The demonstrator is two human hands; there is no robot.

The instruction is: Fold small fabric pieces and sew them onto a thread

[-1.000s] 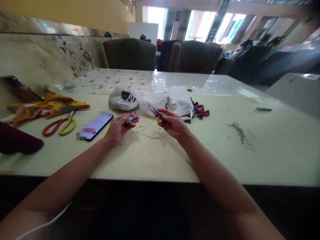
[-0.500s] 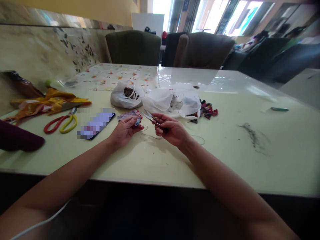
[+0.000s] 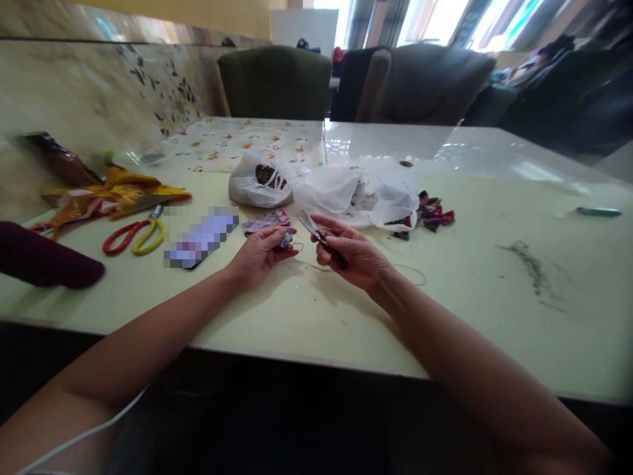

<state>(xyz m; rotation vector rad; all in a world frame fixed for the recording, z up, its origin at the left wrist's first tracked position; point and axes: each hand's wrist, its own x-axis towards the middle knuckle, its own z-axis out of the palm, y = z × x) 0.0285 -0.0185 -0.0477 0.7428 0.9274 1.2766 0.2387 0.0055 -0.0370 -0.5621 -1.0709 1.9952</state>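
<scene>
Drawing closer together over the past sec., bare L hand (image 3: 258, 256) & bare R hand (image 3: 357, 252) are working above a glossy pale-green table (image 3: 277, 330), a dark-green upholstered chair (image 3: 275, 82) standing beyond its far edge. L hand is pinching a small blue-and-white piece (image 3: 286, 239) btwn thumb & fingers; R hand is gripping small dark-handled, silver-bladed scissors (image 3: 320, 237), fingers wrapped round them, blades slightly parted nr L fingertips.
</scene>
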